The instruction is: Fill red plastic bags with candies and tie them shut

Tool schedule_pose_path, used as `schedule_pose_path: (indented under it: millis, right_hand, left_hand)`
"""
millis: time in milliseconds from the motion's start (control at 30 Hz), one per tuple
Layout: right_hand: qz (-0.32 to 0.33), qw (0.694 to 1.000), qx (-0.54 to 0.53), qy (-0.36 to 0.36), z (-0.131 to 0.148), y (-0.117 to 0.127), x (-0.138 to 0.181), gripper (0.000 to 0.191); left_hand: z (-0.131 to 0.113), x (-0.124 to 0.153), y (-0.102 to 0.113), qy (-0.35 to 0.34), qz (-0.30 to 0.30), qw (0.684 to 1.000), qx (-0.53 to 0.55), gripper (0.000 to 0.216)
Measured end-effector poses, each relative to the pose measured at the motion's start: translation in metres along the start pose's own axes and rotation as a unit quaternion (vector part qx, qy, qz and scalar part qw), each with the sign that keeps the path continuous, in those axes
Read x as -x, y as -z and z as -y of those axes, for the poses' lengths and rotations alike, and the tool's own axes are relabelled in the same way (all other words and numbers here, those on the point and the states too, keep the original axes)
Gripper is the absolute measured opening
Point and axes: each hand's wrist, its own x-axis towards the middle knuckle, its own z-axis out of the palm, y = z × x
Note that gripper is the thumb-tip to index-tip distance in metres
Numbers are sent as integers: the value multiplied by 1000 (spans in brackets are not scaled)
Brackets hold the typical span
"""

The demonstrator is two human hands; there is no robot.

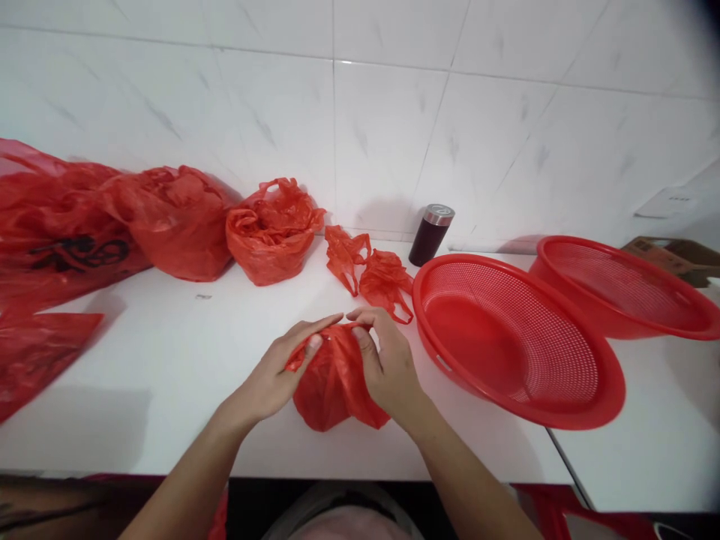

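A small red plastic bag rests on the white table in front of me, its lower part rounded as if something is inside. My left hand pinches the bag's upper edge on the left, with the thumb on top. On the other side, my right hand grips the gathered top edge between thumb and fingers. The fingertips of both hands nearly meet above the bag. What the bag contains cannot be made out. Just beyond my hands lie crumpled red plastic bags.
Two red plastic colanders stand at the right. A dark tumbler with a silver lid is by the tiled wall. Filled red bags line the back left, beside a large one with black writing. A cardboard box sits far right.
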Motion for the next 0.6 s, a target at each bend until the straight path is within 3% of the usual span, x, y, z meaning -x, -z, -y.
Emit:
schedule_pose_path:
  millis: [67, 233, 300, 400, 467, 600]
  right_hand:
    - [-26, 999, 17, -8, -10, 1, 10, 12]
    - [-58, 989, 0, -139, -42, 2, 34, 13]
    - [-65, 982, 0, -177, -45, -2, 37, 16]
    - [-72, 976, 17, -207, -40, -14, 32, 18]
    - [-68, 977, 45, -199, -36, -22, 30, 18]
    - [-39, 978, 128, -162, -44, -32, 34, 22]
  left_hand:
    - [17, 13, 4, 63, -40, 997, 38, 43]
    - [59, 53, 9, 166, -104, 979, 46, 45]
    - [62, 59, 1, 183, -144, 972, 44, 43]
    - [54, 52, -20, 146, -228, 962, 46, 42]
    - [47, 41, -35, 113, -232, 965, 40, 39]
    - [43, 22, -58, 112, -171, 979, -26, 33]
